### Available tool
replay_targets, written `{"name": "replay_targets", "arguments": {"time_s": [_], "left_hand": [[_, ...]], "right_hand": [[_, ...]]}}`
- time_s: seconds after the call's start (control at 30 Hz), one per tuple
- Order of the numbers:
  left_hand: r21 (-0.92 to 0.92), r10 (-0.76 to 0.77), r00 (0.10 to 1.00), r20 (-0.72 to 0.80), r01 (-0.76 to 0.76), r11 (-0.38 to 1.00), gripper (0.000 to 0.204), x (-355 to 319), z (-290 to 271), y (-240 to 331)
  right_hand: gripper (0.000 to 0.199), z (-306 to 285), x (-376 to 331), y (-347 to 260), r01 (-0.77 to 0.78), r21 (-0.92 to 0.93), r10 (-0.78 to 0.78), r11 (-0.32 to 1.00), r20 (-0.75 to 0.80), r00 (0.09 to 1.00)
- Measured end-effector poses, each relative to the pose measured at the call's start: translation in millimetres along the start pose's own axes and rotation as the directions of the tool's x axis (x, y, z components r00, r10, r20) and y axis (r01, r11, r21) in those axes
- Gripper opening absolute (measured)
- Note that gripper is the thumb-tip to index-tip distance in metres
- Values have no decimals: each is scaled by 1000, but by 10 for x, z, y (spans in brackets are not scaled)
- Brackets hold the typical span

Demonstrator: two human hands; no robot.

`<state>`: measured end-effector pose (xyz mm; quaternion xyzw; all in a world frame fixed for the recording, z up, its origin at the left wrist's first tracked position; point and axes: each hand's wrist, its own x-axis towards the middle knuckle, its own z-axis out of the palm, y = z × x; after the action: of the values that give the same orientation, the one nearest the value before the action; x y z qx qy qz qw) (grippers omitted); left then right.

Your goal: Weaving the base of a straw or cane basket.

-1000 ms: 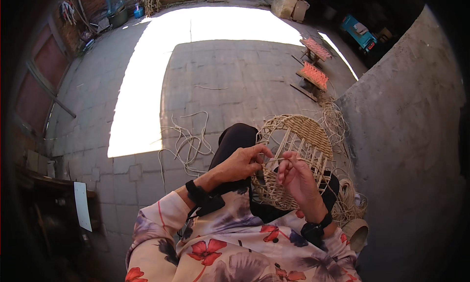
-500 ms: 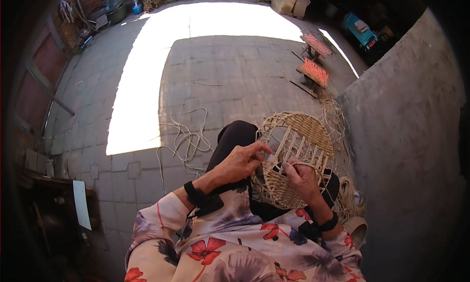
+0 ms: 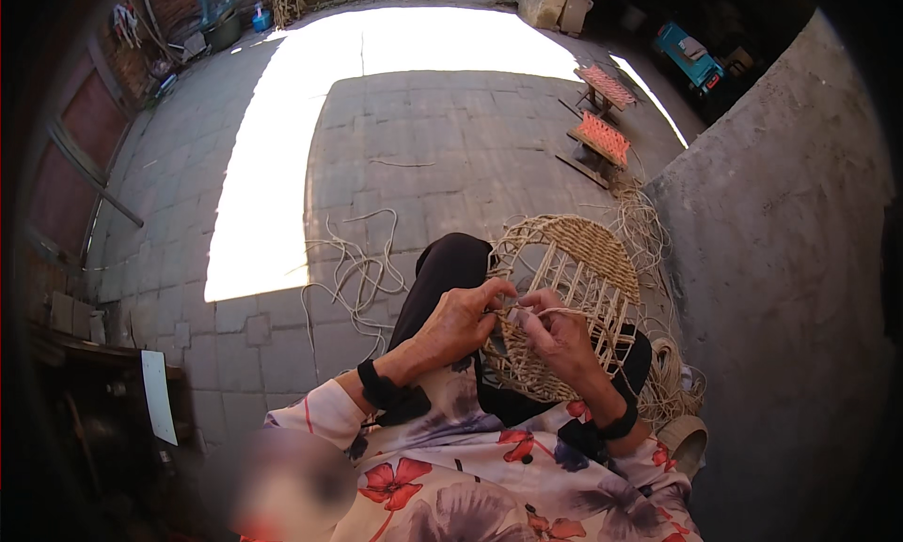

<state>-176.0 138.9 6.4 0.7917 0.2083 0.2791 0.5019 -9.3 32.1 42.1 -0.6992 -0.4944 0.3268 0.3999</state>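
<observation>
The woven basket (image 3: 591, 250) sits on the person's lap, right of centre, against the dark trousers (image 3: 435, 277). Its longer axis appears to run away from the body, leaning slightly right at the far end; fisheye bending makes the exact angle uncertain. Close weaving covers the far right portion, with open bars across the middle.

The left hand (image 3: 456, 318) is at the basket's left edge, reaching in from outside. The right hand (image 3: 557, 340) lies over the near part of the basket, and is therefore the nearer of the two to the open bars. Both sets of fingertips come close together at the left edge (whether they touch cannot be confirmed).

The right thumb and fingers are pinched on a pale cord (image 3: 572, 310), which trails rightward over the bars. The left fingers are bent inward; their grip, if any, cannot be determined.
</observation>
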Motion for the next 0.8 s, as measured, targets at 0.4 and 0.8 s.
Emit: {"name": "replay_targets", "arguments": {"time_s": [0.4,0.8], "left_hand": [[42,45,996,-83,-42,998,43,-20,35,-32],[39,30,988,-152,-25,999,41,-45,89,-23]], "right_hand": [[8,20,164,-76,401,-459,-357,793,183,916],[7,29,310,-47,364,-515,-279,776,237,930]]}}
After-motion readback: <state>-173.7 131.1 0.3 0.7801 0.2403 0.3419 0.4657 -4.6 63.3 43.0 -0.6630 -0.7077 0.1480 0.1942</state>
